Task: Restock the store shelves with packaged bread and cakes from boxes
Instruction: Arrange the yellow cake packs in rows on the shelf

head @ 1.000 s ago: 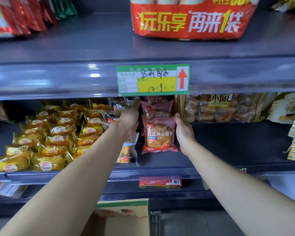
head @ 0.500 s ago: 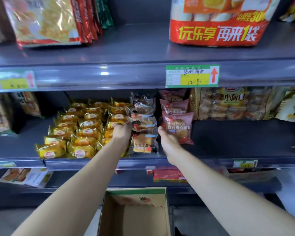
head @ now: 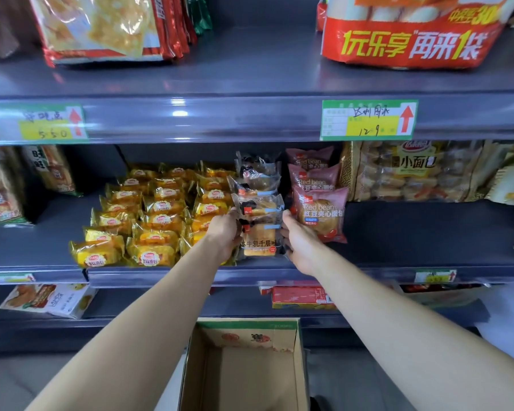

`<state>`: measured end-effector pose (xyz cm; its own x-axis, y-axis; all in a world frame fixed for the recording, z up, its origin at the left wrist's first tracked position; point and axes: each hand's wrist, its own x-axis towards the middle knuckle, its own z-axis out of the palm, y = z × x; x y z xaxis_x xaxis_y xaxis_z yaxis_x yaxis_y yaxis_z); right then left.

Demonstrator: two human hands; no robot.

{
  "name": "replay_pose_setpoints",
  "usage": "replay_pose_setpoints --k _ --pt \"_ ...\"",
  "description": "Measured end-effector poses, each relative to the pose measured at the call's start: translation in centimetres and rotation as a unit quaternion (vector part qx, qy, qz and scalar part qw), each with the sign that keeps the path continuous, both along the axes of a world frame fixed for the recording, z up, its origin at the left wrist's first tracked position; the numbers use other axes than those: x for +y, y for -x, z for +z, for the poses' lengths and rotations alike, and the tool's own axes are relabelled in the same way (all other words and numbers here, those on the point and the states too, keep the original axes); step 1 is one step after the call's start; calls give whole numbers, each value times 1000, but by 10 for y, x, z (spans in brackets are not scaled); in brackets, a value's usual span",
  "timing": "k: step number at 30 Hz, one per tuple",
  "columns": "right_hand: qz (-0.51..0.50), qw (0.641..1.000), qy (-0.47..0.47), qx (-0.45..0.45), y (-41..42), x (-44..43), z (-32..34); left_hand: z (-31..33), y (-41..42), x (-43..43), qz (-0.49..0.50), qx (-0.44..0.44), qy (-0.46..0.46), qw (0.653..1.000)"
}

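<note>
So the front clear bread pack (head: pixel 260 240) is standing at the front of the middle shelf (head: pixel 161 275), squeezed into its lane between the yellow cake packs (head: pixel 149 218) on the left and the pink red bean packs (head: pixel 321 215) on the right. The left hand (head: pixel 224 232) has its fingers wrapped round the pack's left edge, and the right hand (head: pixel 298 241) cups the right edge with its thumb up top. The right fingertips are tucked behind the wrapper, so I can't tell how tight that side is, but it looks like a two-sided hold. My guess is it takes both hands because the wrapper is slippery and floppy, and holding both edges lets the person square it up with the row of matching packs (head: pixel 257 185) behind it without knocking over the neighbours. The pack stands upright on its bottom seam, leaning back a bit on the pack behind it. Its long axis runs up and down, and the printed face points out at the aisle with the label reading level. The row itself runs front to back. The open cardboard box (head: pixel 244 366) sits low down between the arms, right under the work spot, which is handy for grabbing stock.
</note>
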<state>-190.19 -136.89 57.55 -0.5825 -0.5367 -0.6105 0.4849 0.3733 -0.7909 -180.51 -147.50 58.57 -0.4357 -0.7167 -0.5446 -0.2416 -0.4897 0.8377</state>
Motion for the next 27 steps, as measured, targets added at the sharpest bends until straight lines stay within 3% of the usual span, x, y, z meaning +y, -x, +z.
replay_pose_setpoints --k 4,11,17,27 --pt "-2 1000 1 8 -2 2 -1 -3 -3 0 -16 -4 8 1000" --pt "1 995 -2 104 0 8 14 7 -9 -11 8 -13 84 996" --pt "3 986 10 167 -9 21 33 17 -19 30 -78 -42 130 988" --pt "-151 969 -5 197 10 105 38 32 15 80 -238 -5 145 960"
